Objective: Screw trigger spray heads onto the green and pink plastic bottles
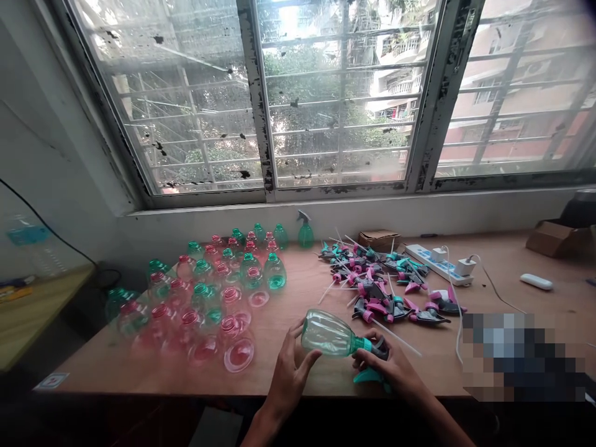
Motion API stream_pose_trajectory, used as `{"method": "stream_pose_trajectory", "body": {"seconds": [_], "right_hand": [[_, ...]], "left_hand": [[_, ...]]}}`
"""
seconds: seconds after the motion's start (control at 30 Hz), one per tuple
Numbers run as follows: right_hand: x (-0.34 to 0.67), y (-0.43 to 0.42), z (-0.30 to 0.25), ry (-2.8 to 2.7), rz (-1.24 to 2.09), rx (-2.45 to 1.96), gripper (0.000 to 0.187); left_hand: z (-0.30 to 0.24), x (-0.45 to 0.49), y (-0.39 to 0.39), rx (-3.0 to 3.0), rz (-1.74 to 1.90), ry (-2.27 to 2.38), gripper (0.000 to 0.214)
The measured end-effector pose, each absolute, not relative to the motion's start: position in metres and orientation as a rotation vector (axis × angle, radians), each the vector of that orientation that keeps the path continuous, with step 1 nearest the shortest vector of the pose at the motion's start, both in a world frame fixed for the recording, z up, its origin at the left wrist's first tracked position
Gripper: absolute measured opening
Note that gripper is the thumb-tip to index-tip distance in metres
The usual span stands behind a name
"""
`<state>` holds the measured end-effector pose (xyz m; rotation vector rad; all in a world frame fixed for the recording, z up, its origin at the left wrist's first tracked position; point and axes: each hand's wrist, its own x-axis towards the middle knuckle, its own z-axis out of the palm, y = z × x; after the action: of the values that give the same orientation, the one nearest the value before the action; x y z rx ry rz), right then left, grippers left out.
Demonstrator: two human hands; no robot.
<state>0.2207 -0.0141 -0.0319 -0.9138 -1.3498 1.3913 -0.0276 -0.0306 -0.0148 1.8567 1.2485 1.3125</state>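
A clear green spray bottle lies sideways in the air above the table's front edge, between my two hands. My left hand curves round its base, thumb underneath and fingers behind. At the neck, my right hand is closed round the dark grey and teal trigger head, which sits on the bottle's mouth. Part of that head is hidden by my fingers. Just beyond my right hand lies a heap of loose trigger spray heads, pink, teal and dark grey, with thin white tubes.
Pink and green bottles without heads crowd the left of the wooden table. One complete green spray bottle stands at the back. A power strip with cables, a white device and a cardboard box lie to the right.
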Motion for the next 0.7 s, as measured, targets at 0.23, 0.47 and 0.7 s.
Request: {"method": "stream_pose_trajectory", "body": {"seconds": [0.23,0.47,0.7], "right_hand": [[0.221,-0.013,-0.031,-1.351,1.418,-0.874,0.031],[0.22,-0.015,-0.031,-1.34,1.433,-0.909,0.032],[0.222,-0.009,-0.038,-1.296,1.445,-0.888,0.029]], "left_hand": [[-0.012,-0.027,-0.031,1.916,1.329,1.231,0.054],[-0.007,-0.028,-0.032,1.794,1.366,1.186,0.034],[-0.011,-0.027,-0.031,1.918,1.324,1.173,0.056]]}}
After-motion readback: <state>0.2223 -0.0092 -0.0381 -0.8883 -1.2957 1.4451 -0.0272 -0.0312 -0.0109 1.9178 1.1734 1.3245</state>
